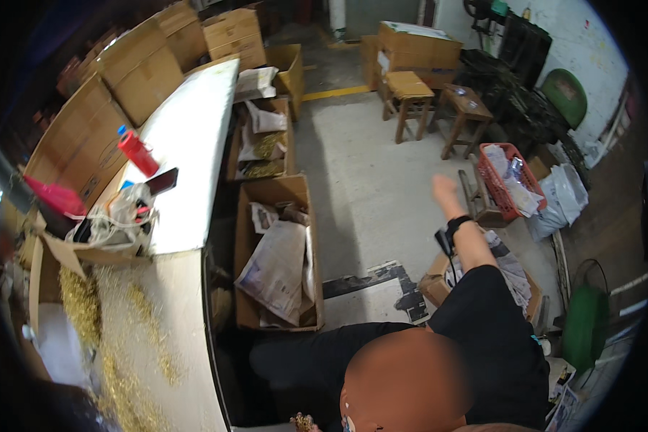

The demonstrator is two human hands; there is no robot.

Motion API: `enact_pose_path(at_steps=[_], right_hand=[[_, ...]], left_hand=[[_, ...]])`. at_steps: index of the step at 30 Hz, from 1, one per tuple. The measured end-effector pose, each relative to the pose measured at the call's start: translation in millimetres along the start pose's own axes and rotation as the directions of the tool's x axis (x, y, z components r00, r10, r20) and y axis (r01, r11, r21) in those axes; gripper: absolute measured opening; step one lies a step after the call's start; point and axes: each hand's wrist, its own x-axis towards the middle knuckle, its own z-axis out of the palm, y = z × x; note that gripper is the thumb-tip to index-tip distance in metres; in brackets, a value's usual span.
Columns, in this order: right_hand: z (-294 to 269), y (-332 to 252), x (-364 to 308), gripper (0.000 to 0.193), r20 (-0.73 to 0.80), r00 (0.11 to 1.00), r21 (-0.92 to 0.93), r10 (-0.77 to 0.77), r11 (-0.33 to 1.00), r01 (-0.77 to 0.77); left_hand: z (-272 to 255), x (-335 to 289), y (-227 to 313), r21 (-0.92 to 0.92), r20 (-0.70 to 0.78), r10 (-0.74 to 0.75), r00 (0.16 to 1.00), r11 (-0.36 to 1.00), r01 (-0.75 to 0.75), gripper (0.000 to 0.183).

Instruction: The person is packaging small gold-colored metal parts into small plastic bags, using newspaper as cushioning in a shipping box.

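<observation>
My right hand (pixel 445 190) is stretched forward over the grey floor, with a black strap device (pixel 456 227) and cable at the wrist. The hand is small and blurred, so its fingers do not show clearly; nothing can be made out in it. Nearest to it are a low wooden frame (pixel 477 196) and a red plastic basket (pixel 502 173) of papers and a clear bottle. My left hand is not visible. A rounded, partly blurred skin-coloured shape (pixel 389 360) fills the lower middle; I cannot tell what it is. Beside it lies a cluster of small golden pieces (pixel 302 421).
Golden pieces (pixel 140 381) are scattered over the worktable (pixel 187 302) at left. Beyond them stand a red bottle (pixel 138 153) and a phone (pixel 163 181). A cardboard box (pixel 317 288) holds wrapped packets. Two wooden stools (pixel 407 90) and a white sack (pixel 561 198) stand farther right.
</observation>
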Motion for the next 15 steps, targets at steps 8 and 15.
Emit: enact_pose_path(at_steps=[8, 15], right_hand=[[28, -155, -179, 0.016, 0.211, 0.746, 0.136, -0.631, 0.775, 0.617], [-86, -305, -283, 0.01, -0.36, 0.12, 0.491, -0.925, -0.078, 0.868]], left_hand=[[5, 13, -41, 0.665, -0.278, 0.531, 0.801, 0.708, -0.239, 0.047], [-2, 33, -30, 0.598, -0.31, 0.579, 0.754, 0.736, -0.319, 0.026]])
